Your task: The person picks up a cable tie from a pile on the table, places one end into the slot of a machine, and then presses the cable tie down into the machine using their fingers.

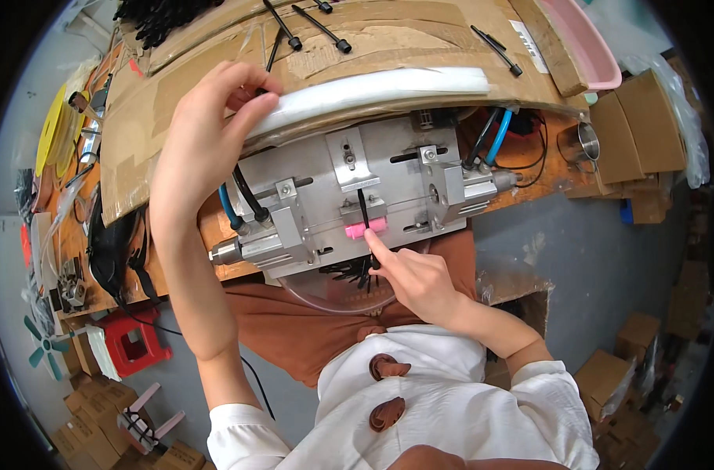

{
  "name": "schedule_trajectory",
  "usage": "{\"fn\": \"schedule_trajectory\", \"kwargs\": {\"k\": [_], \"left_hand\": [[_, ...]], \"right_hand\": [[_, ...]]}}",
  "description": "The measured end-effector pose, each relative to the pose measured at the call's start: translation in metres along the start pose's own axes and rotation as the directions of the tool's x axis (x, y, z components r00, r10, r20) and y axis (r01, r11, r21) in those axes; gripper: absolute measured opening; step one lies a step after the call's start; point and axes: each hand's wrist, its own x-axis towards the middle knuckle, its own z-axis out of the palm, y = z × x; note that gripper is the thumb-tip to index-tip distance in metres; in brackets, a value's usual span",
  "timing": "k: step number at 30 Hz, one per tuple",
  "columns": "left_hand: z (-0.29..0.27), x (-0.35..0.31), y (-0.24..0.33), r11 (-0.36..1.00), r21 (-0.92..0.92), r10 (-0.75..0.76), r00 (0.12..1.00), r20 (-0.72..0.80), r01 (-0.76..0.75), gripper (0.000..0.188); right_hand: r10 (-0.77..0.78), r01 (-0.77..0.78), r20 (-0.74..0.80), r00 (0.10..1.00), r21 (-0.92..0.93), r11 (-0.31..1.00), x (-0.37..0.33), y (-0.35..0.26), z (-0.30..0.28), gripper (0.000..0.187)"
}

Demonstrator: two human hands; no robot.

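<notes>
A thin black rod lies across the pink block at the middle of a metal fixture. My right hand grips its near end, the index finger stretched along it by the pink block. My left hand is raised over the cardboard's front edge, thumb and fingers pinched at the lower end of another black rod; the fingers partly hide the grip. Beside that thumb lies a long white foam strip. On the cardboard rest several black rods with wider ends.
A clear bowl with several black rods sits below the fixture, over my lap. Blue and black hoses run to the fixture's sides. A metal cup and a pink tub stand at the right; a red stool is at lower left.
</notes>
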Motion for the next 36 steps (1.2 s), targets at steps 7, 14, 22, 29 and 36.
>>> {"fn": "schedule_trajectory", "kwargs": {"k": [7,14,22,29,36], "left_hand": [[0.041,-0.074,0.041,0.991,0.133,0.085,0.904,-0.420,-0.032,0.055],[0.125,-0.151,0.066,0.944,0.330,0.085,0.981,-0.174,-0.023,0.061],[0.156,-0.151,0.062,0.948,0.316,-0.008,0.998,-0.065,0.028,0.069],[0.140,-0.142,0.061,0.937,0.348,-0.010,1.000,-0.016,0.015,0.069],[0.055,0.005,0.030,0.905,0.413,0.288,0.863,-0.415,-0.103,0.038]], "right_hand": [[-0.055,0.060,0.061,0.997,-0.080,0.995,0.028,-0.008,-0.040,0.060],[-0.096,-0.001,-0.143,0.985,-0.558,0.830,0.214,0.029,-0.069,0.029],[0.144,-0.184,0.183,0.973,0.231,0.955,0.206,0.004,-0.130,0.015],[-0.010,0.066,-0.255,0.967,0.211,0.975,0.073,0.011,-0.090,0.033],[-0.104,0.083,-0.094,0.990,-0.198,0.977,-0.002,-0.007,-0.020,0.050]]}}
